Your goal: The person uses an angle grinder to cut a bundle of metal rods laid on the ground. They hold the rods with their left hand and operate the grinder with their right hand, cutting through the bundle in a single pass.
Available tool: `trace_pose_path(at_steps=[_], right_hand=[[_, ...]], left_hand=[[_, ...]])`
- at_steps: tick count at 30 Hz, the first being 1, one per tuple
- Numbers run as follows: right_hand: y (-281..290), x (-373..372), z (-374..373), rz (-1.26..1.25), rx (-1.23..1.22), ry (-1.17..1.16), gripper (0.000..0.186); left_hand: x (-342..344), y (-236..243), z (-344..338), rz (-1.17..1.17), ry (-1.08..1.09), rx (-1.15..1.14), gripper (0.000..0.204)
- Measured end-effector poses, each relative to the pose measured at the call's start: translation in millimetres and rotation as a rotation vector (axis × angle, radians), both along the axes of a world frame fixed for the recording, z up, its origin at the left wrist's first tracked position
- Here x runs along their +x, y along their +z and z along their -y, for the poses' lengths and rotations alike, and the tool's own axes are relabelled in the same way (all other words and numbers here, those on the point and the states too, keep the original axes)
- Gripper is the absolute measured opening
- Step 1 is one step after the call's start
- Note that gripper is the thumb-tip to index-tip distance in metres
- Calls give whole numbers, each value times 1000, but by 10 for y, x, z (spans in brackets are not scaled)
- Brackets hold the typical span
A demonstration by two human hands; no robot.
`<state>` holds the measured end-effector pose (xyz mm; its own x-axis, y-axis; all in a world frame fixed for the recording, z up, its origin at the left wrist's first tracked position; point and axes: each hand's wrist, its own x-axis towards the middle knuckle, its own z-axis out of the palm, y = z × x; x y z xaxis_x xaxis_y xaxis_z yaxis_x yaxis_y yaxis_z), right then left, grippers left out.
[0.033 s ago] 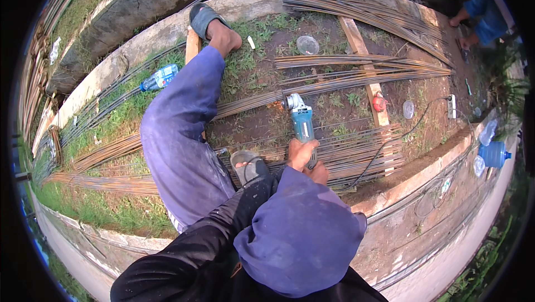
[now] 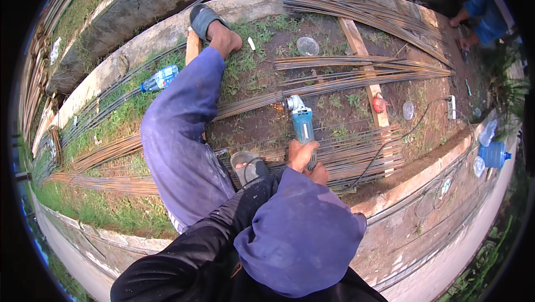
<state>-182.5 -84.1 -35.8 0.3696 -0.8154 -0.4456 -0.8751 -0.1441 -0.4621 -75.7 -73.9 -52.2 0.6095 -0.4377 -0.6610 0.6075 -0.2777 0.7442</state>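
Note:
A teal angle grinder (image 2: 303,126) with a silver head is gripped in both my hands. My left hand (image 2: 301,153) is wrapped around its body, and my right hand (image 2: 318,175) closes on the rear end, partly hidden by my left hand and my raised knee. The disc meets a bundle of thin steel rebar (image 2: 251,103), and orange sparks show just left of it. My sandalled left foot (image 2: 223,37) rests at the far edge, and my other sandal (image 2: 249,167) stands near the grinder's rear.
Wooden battens (image 2: 356,40) lie beneath the rebar. More rebar (image 2: 362,15) is stacked at the far right. A red round object (image 2: 379,103), a power strip (image 2: 451,107) with a cord, a plastic bottle (image 2: 160,78) and a blue water jug (image 2: 494,155) lie around. Another person (image 2: 482,17) crouches far right.

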Motion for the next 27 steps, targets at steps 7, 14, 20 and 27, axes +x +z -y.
trace_pose_path(at_steps=[7, 14, 20, 27], right_hand=[[-65, -5, 0, 47, -14, -12, 45], [-26, 52, 0, 19, -37, -20, 45], [-134, -21, 11, 68, -23, -14, 48], [-4, 63, 5, 12, -18, -34, 48]], left_hand=[[-14, -151, -16, -24, -77, 70, 19], [65, 84, 12, -5, -66, 63, 20], [23, -70, 0, -32, -60, 21, 16], [36, -4, -1, -65, -29, 7, 15]])
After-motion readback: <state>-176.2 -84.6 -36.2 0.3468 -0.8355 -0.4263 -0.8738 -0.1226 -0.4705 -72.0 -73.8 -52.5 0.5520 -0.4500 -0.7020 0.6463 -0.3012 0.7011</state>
